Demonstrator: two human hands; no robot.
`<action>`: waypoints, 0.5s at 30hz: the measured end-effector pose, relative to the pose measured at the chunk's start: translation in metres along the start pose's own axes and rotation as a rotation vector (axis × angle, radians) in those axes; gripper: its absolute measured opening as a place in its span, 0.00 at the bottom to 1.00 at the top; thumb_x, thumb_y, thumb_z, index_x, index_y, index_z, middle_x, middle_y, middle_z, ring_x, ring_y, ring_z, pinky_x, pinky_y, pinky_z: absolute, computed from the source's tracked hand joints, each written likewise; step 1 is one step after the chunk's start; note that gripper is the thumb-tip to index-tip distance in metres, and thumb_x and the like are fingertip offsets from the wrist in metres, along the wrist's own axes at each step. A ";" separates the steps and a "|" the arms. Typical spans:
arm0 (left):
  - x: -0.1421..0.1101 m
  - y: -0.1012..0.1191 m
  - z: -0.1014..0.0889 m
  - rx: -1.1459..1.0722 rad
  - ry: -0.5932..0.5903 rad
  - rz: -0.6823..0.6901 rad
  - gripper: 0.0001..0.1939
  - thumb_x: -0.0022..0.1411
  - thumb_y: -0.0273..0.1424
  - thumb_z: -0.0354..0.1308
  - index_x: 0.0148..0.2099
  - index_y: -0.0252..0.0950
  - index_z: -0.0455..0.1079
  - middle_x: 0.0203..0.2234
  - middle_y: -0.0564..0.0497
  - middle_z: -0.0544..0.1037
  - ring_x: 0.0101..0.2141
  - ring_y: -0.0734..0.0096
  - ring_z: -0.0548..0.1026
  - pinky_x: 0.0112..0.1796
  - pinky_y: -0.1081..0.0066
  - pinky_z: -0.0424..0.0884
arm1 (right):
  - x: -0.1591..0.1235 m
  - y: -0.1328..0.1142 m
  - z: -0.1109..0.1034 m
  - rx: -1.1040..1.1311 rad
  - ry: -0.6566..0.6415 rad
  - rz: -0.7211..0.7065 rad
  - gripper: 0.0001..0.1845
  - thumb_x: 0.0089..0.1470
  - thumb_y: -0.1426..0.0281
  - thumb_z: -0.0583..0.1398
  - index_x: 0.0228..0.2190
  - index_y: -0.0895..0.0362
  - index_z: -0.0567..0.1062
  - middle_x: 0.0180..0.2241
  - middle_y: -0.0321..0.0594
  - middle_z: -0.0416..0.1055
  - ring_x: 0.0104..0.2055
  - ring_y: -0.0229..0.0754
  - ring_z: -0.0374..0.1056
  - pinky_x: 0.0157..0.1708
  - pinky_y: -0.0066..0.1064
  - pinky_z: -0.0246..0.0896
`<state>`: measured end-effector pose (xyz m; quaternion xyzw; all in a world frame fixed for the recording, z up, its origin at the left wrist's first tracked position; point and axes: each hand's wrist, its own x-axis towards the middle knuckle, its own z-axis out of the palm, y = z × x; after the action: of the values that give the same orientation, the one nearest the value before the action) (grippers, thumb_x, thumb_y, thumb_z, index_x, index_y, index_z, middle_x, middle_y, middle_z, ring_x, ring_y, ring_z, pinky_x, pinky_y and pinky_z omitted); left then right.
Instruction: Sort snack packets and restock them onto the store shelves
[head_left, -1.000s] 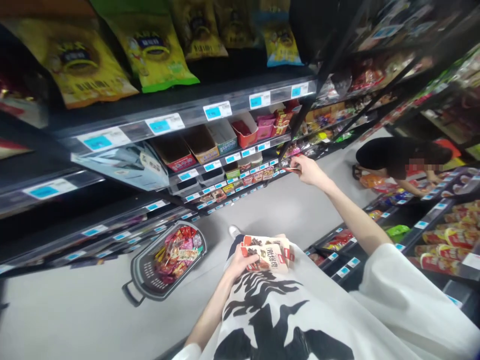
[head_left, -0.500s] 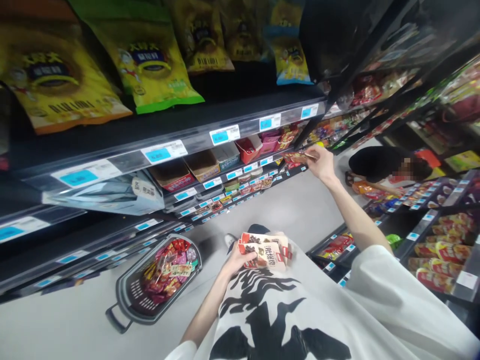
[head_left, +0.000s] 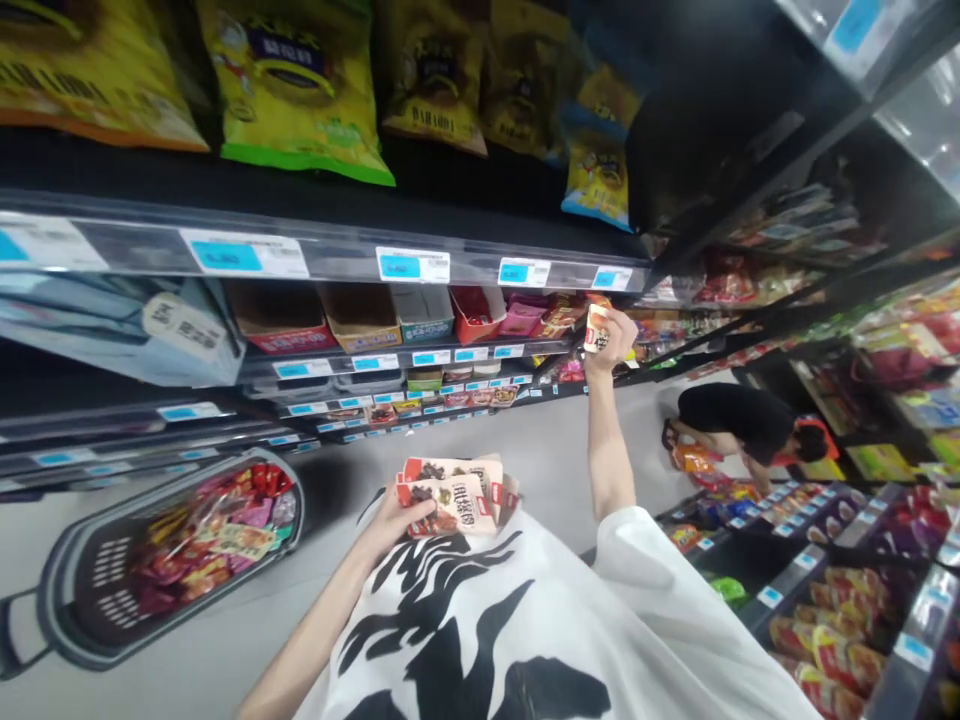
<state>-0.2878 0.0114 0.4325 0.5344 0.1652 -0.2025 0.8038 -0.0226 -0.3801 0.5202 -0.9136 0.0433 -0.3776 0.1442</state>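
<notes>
My left hand (head_left: 401, 520) is closed on a small fanned stack of snack packets (head_left: 457, 497), cream and red with dark lettering, held against the front of my shirt. Stretched out toward the shelf, my right hand (head_left: 616, 340) grips a single snack packet (head_left: 598, 328) of similar cream and red colour. That packet is upright beside the end of the shelf row, near a red and yellow packet (head_left: 562, 315). Part of it is hidden behind my fingers.
A dark shopping basket (head_left: 82, 610) full of colourful packets stands on the floor at left. Yellow snack bags (head_left: 300, 80) hang over the upper shelf edge (head_left: 337, 255). Open cartons (head_left: 360, 318) line the shelf below. At right, a person in black (head_left: 727, 420) bends by another shelf.
My view has turned rightward, so the basket and shelves sit further left. My right hand has swung toward the shelf, and its packet now faces me upright. My left hand keeps its stack.
</notes>
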 end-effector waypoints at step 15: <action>-0.003 -0.014 0.034 0.011 0.089 0.043 0.27 0.34 0.39 0.78 0.39 0.34 0.79 0.32 0.44 0.86 0.32 0.54 0.83 0.36 0.61 0.82 | 0.076 -0.016 0.014 -0.117 -0.525 -0.187 0.21 0.58 0.83 0.53 0.48 0.62 0.79 0.44 0.62 0.78 0.55 0.66 0.71 0.60 0.61 0.58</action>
<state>-0.2953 -0.0244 0.4357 0.5505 0.1880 -0.1623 0.7970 0.0410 -0.3756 0.5675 -0.9869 -0.0584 -0.1367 0.0622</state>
